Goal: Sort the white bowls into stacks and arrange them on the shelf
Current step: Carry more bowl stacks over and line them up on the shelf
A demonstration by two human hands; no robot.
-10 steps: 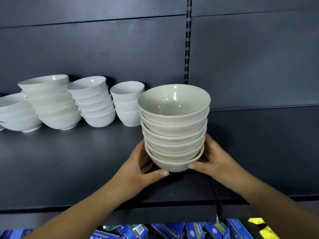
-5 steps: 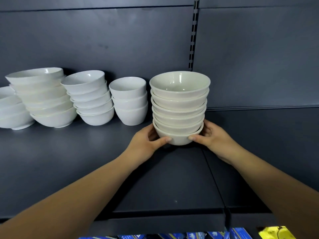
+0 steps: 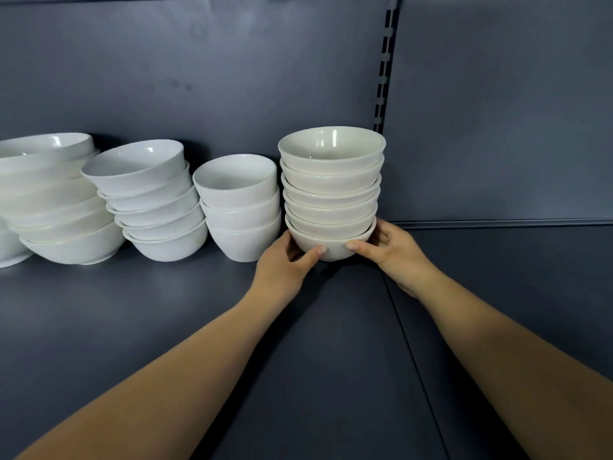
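Observation:
A stack of several cream-white bowls point(image 3: 331, 194) stands near the back of the dark shelf point(image 3: 166, 327), beside the slotted upright. My left hand point(image 3: 285, 267) grips the bottom bowl from the left, thumb on its front. My right hand point(image 3: 391, 254) grips the same bowl from the right, fingers curled behind it. To the left stand a stack of three small white bowls point(image 3: 240, 207), a leaning stack of medium bowls point(image 3: 152, 200) and a stack of wider bowls point(image 3: 56, 200).
The grey back panel point(image 3: 199, 78) rises right behind the stacks. A slotted upright point(image 3: 384, 68) divides the shelf bays, with a seam point(image 3: 408, 327) running forward from it. The right bay point(image 3: 514, 293) holds nothing. Another bowl stack point(image 3: 8, 247) is cut off at the left edge.
Both hands have pushed the cream stack from the shelf's front edge back towards the rear panel, in line with the other stacks. My view has followed it forward.

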